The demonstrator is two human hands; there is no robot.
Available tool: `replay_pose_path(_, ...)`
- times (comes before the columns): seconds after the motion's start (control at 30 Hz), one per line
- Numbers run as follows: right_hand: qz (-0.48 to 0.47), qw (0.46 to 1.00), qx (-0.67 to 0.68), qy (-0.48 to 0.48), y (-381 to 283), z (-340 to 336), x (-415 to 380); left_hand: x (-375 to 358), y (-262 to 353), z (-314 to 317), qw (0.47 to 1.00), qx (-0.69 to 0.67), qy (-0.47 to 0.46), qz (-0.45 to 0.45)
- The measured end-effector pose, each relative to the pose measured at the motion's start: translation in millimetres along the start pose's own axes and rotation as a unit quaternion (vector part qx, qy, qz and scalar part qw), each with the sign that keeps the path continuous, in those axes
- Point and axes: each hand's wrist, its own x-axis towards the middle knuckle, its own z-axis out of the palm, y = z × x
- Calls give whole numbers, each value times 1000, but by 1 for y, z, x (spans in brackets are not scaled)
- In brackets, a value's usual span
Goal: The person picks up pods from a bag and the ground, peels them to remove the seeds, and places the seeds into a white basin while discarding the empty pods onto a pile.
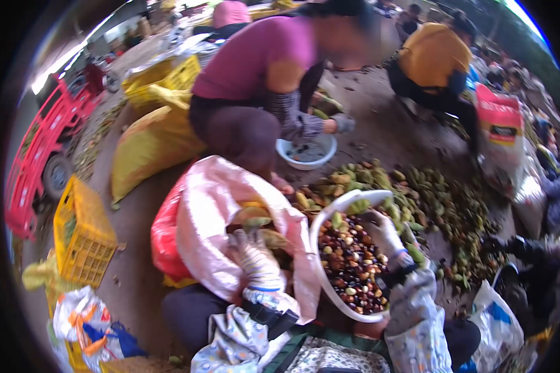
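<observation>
My left hand, in a striped glove, reaches into the mouth of a pink woven sack; its fingers are near brown-green husks, and blur hides whether it grips one. My right hand, in a pale glove, is over the far right side of a white basin. Dark and light brown seeds fill much of that basin. Its fingertips are blurred and I cannot make out what they hold. Green pods lie at the basin's far rim, beside a large heap of pods on the ground.
A person in a pink top crouches ahead by a small white bowl. Another in orange bends at the right. Around stand a yellow crate, a yellow sack, a red-white sack and a red cart.
</observation>
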Motion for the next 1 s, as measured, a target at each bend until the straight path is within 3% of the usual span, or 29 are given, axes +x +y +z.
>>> replay_pose_path(0.03,-66,997,-49,-9,27,3,19,-1,-1,1,989,141,-23,49)
replay_pose_path(0.07,-49,992,-114,-10,22,8,25,-3,1,3,954,276,-46,104)
replay_pose_path(0.1,-102,975,-199,1,12,17,27,-7,5,5,908,391,-54,143)
replay_pose_path(0.13,-80,976,-203,-8,16,29,33,-8,8,4,844,500,-60,183)
replay_pose_path(0.17,-85,967,-240,-11,40,45,47,-9,7,3,823,525,-78,202)
replay_pose_path(0.27,9,923,-381,-44,7,71,27,-9,6,-1,739,594,-152,280)
replay_pose_path(0.33,-47,900,-434,3,21,86,24,-23,7,8,657,636,-178,363)
replay_pose_path(0.4,-21,916,-399,-45,20,80,17,-46,3,14,652,608,-234,387)
replay_pose_path(0.43,-64,908,-411,-53,18,72,10,-44,-4,12,660,576,-294,384)
replay_pose_path(0.47,-89,912,-396,-53,16,63,4,-43,-9,14,707,496,-403,303)
replay_pose_path(0.53,-49,976,-199,-76,15,45,-9,-51,-29,0,802,405,-435,62)
replay_pose_path(0.57,4,989,119,-82,31,44,-13,-55,-32,-6,799,417,-433,-28)
replay_pose_path(0.6,51,987,118,-101,18,31,-24,-61,-34,-3,787,424,-432,-117)
replay_pose_path(0.63,77,976,161,-124,-3,20,-37,-69,-32,2,766,437,-455,-126)
replay_pose_path(0.67,102,962,205,-147,-17,14,-47,-74,-35,3,729,446,-517,-39)
replay_pose_path(0.73,115,954,176,-212,-29,5,-56,-79,-33,7,604,530,-584,115)
replay_pose_path(0.77,90,953,186,-223,-35,7,-62,-81,-33,9,577,546,-596,115)
replay_pose_path(0.83,36,954,191,-228,-41,16,-68,-69,-48,-8,573,549,-606,57)
replay_pose_path(0.9,53,956,200,-205,-48,14,-76,-79,-35,3,577,568,-586,37)
replay_pose_path(1.0,44,977,161,-135,-47,21,-80,-90,-15,23,569,595,-564,-65)
